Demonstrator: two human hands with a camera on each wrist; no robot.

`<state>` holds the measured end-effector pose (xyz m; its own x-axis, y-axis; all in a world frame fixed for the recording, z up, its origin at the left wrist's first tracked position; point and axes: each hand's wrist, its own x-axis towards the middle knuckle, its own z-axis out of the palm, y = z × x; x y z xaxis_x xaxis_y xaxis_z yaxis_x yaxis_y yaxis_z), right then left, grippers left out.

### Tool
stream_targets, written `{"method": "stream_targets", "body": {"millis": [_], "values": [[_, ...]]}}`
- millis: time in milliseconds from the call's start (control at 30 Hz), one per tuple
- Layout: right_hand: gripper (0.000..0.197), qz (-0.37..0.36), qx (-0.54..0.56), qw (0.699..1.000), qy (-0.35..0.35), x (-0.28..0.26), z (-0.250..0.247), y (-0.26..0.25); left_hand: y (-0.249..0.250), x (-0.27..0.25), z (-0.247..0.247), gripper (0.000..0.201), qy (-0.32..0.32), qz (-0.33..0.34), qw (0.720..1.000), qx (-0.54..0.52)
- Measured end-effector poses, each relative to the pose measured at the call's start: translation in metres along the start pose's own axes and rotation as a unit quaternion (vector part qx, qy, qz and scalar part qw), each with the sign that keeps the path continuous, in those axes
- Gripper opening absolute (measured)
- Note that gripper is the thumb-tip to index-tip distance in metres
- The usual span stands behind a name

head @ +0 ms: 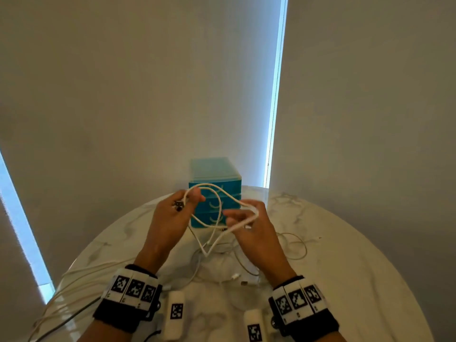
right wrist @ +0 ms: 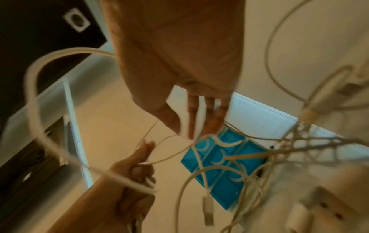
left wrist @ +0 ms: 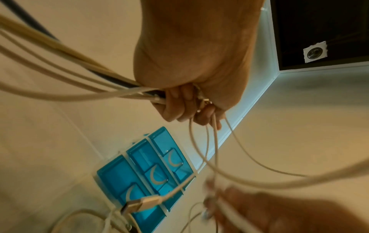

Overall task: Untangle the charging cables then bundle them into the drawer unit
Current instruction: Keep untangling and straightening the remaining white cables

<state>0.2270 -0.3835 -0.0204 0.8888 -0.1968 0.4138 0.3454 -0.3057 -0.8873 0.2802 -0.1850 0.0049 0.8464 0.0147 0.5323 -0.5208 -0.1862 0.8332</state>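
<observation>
Marble table (head: 345, 280): both hands hold cable (head: 217, 193) looped (crosswise)

The drawer unit (head: 214, 193) at the far side is translucent turquoise-blue, with pale crescent handles on its three drawer fronts. The charging cables (head: 217, 233) are white to cream; one strand (left wrist: 30, 22) in the left wrist view looks black, though blur makes that uncertain. The table (head: 345, 280) is white marble with faint grey veining. Both wristbands (head: 128, 299) are black, carrying white panels printed with black square marker patterns.
</observation>
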Motion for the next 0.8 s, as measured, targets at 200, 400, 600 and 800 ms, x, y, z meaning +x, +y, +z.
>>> {"method": "stream_targets", "body": {"millis": [200,400,600,800], "values": [[0.026,0.134,-0.011,0.988,0.082,0.007,-0.016,0.022,-0.003,0.009,-0.015,0.052,0.148,-0.058,0.981,-0.108],[0.025,0.100,0.049,0.993,-0.048,-0.009,0.008,-0.013,0.000,0.009,-0.015,0.053,0.092,-0.111,0.968,-0.208],[0.027,0.043,0.062,0.996,-0.038,-0.015,0.018,-0.025,0.005,0.002,-0.005,0.053,-0.004,-0.103,0.971,-0.216],[0.006,-0.040,-0.046,0.998,-0.027,-0.021,0.026,-0.026,0.013,-0.002,-0.002,0.058,-0.057,-0.095,0.977,-0.184]]}}
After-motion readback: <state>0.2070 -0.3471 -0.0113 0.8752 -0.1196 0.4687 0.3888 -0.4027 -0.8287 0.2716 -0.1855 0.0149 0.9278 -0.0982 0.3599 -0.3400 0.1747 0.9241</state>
